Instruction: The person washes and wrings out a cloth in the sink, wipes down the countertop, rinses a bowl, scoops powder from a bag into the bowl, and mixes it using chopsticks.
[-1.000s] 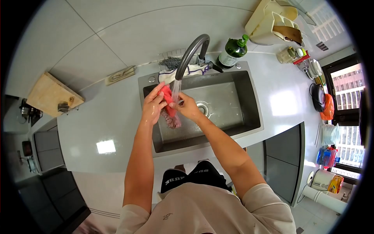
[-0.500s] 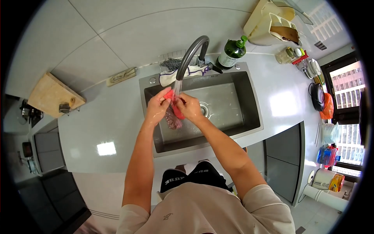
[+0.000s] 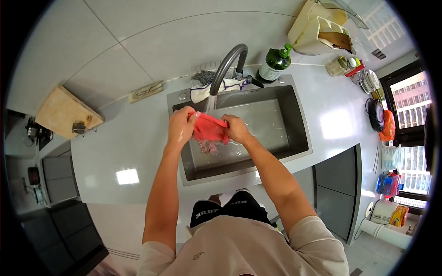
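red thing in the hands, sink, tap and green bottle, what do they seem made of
Red thing: thin, flexible sheet, perhaps cloth or plastic; the view leaves it open.
Sink: probably satin-finished steel, from its soft grey sheen.
Tap: likely metal, dark and smooth, with soft highlights along its curve.
Bottle: glossy, see-through green, so plastic or glass; can't tell which.

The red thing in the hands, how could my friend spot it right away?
Find the grey sink set in the pale counter. Near the curved faucet, look between the left hand and the right hand. The red thing they hold is much brighter than the dull pinkish clump beside it and the whitish cloth by the faucet.
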Demonstrator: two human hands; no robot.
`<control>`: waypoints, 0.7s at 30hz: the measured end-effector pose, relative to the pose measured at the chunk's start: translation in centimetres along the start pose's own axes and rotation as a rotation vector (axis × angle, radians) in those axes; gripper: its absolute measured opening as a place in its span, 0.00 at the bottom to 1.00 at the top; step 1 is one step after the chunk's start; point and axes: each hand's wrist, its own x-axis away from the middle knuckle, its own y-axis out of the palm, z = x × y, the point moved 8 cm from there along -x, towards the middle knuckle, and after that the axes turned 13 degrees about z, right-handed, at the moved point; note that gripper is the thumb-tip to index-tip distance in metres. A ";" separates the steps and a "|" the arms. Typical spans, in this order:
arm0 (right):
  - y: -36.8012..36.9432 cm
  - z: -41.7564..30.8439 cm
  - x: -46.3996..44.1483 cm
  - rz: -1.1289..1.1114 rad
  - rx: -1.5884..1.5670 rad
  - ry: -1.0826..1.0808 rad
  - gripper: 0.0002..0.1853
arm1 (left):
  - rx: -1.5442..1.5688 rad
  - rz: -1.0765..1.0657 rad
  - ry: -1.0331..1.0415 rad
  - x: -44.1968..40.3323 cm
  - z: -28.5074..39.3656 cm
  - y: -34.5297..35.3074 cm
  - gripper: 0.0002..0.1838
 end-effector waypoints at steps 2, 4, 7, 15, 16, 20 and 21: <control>0.5 3.3 0.6 0.017 0.217 0.024 0.13 | 0.088 0.043 -0.134 0.2 -1.8 -0.4 0.12; 0.4 5.5 1.5 0.094 0.225 0.110 0.12 | 0.177 0.085 -0.268 0.4 -3.6 -0.5 0.12; 1.5 8.9 2.0 0.157 -0.127 0.476 0.10 | 0.449 0.070 -0.426 0.8 -4.7 0.0 0.12; 2.3 -0.1 1.5 0.122 -1.440 0.808 0.11 | 0.841 0.104 -1.037 7.9 -13.8 7.4 0.13; 2.3 -1.5 1.0 0.117 -1.502 0.737 0.11 | 0.747 0.110 -1.105 9.2 -13.1 7.8 0.15; 2.9 -8.3 3.0 0.116 -1.369 0.677 0.13 | 1.116 0.012 -1.405 11.3 -9.5 11.8 0.19; 3.5 -8.6 3.9 0.140 -1.190 0.665 0.14 | 1.316 -0.086 -1.387 11.3 -10.5 14.7 0.19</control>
